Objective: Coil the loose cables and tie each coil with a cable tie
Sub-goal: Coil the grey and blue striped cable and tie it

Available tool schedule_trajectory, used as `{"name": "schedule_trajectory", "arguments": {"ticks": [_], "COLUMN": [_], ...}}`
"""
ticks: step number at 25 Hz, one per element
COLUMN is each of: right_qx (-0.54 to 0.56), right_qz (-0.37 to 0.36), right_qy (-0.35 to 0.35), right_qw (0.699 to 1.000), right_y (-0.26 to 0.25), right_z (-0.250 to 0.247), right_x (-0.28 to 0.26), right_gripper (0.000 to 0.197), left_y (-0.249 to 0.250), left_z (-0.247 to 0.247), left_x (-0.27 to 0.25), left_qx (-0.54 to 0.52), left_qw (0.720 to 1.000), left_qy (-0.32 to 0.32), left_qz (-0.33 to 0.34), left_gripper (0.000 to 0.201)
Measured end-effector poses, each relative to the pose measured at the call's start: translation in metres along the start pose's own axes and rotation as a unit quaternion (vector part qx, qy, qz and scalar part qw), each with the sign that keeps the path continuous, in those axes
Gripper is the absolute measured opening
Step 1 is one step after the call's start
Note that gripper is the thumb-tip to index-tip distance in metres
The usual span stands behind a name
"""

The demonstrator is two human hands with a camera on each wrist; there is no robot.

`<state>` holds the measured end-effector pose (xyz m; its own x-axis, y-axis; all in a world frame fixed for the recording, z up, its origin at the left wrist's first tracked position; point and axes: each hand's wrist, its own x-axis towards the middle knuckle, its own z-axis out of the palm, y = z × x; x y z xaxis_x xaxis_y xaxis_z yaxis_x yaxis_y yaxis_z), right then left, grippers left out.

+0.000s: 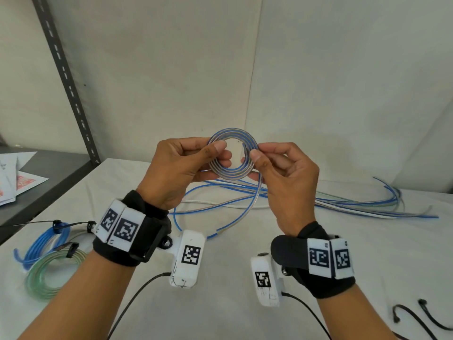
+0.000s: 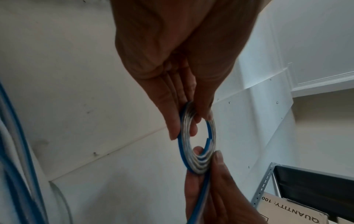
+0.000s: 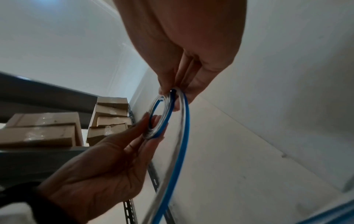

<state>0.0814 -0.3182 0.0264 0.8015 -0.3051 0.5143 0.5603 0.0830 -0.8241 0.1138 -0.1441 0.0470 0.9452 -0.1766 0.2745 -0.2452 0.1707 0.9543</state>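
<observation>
a white table (image 1: 343,266) holds loose cables (image 1: 343,204) behind the raised coil (image 1: 231,176). left of the coil lie two tied coils (image 1: 49,256). the left hand (image 1: 176,168) and right hand (image 1: 286,180) pinch the coil's opposite sides between thumbs and fingers, above the table.

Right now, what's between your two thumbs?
In the head view, the open middle of the cable coil: the left hand pinches its left rim, the right hand its right rim. Nothing else sits between them.
</observation>
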Motion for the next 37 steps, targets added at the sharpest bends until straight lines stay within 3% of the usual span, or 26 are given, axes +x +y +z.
{"name": "schedule_trajectory", "arguments": {"ticks": [4,8,12,15,19,24,27,31,37], "right_qx": [0.057,0.033,-0.034,-0.133,-0.215,-0.169,-0.175,-0.078,-0.031], "right_qz": [0.037,0.018,0.015,0.018,0.023,-0.017,-0.062,-0.029,0.014], "right_qy": [-0.001,-0.026,-0.149,-0.246,-0.292,-0.242,-0.157,-0.048,-0.064], "right_qw": [0.998,0.999,0.988,0.96,0.932,0.955,0.97,0.995,0.997], "right_y": [-0.002,-0.006,-0.008,-0.006,-0.005,-0.009,-0.007,-0.004,-0.004], "right_z": [0.004,-0.004,-0.022,-0.031,-0.035,-0.03,-0.023,-0.018,-0.013], "right_x": [-0.003,0.002,0.011,0.012,0.012,0.014,0.013,0.012,0.006], "right_gripper": [0.013,0.017,0.018,0.015,0.013,0.017,0.016,0.006,0.006], "left_y": [-0.003,-0.002,0.004,0.003,-0.003,0.001,0.002,0.003,0.004], "left_z": [0.009,0.006,-0.004,-0.008,-0.009,-0.009,-0.01,-0.007,-0.006], "left_x": [-0.002,-0.003,-0.005,-0.006,-0.005,-0.004,-0.003,-0.001,0.001], "left_qx": [-0.042,-0.031,0.074,0.191,0.253,0.238,0.191,0.092,0.007], "left_qw": [0.999,0.999,0.99,0.967,0.948,0.96,0.972,0.989,0.995], "left_qy": [0.002,-0.039,-0.123,-0.17,-0.194,-0.127,-0.076,-0.007,0.03], "left_qz": [-0.008,-0.017,0.005,0.02,-0.003,0.082,0.119,0.118,0.097], "left_gripper": [0.03,0.029,0.035,0.024,0.02,0.012,0.014,0.013,0.01]}}
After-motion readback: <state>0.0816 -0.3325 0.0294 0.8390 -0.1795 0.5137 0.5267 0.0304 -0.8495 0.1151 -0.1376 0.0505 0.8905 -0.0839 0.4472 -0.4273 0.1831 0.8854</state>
